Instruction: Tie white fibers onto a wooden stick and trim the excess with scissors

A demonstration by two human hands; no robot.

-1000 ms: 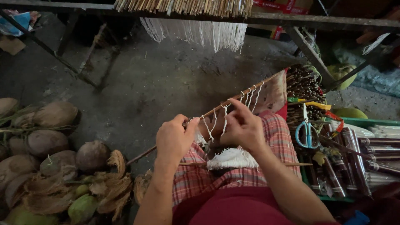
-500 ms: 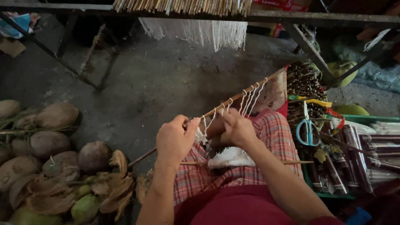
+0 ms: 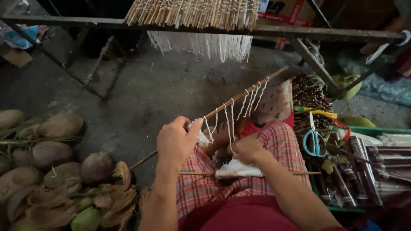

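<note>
Long thin brown wooden stick (image 3: 239, 97) slants lower-left to upper-right; left hand (image 3: 175, 143) clamped on it near white cotton strings (image 3: 231, 117); right hand (image 3: 246, 149) lower, pinching string, nearer lap.

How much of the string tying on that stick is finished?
Several white string loops already hang along the upper part of the thin stick. The left hand pinches the stick at the newest knot, while the right hand pulls string down near the lap. The stick's lower stretch is bare.
</note>
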